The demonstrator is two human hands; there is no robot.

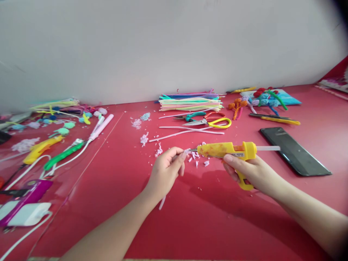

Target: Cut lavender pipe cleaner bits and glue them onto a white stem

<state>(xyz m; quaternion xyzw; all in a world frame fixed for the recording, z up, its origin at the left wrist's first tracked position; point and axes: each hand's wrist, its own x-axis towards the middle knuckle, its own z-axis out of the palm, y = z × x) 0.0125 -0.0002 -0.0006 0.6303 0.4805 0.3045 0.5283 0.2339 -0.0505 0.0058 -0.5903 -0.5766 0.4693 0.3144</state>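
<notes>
My right hand (251,172) grips a yellow glue gun (227,150) by its handle, nozzle pointing left, a white glue stick poking out of its back. My left hand (165,170) is closed in a pinch on a small pale lilac pipe-cleaner piece (187,151), held right at the nozzle tip; its white stem (162,203) hangs below the wrist. Both hands hover over the red table (206,217). Small lilac and white scraps (195,157) lie under the nozzle.
Scissors with red and yellow handles (214,121), teal pliers (194,116), loose white pipe cleaners (187,131) and a pipe-cleaner stack (190,102) lie behind. A black phone (295,150) lies at right. At left are tools, cords and a white adapter (27,214).
</notes>
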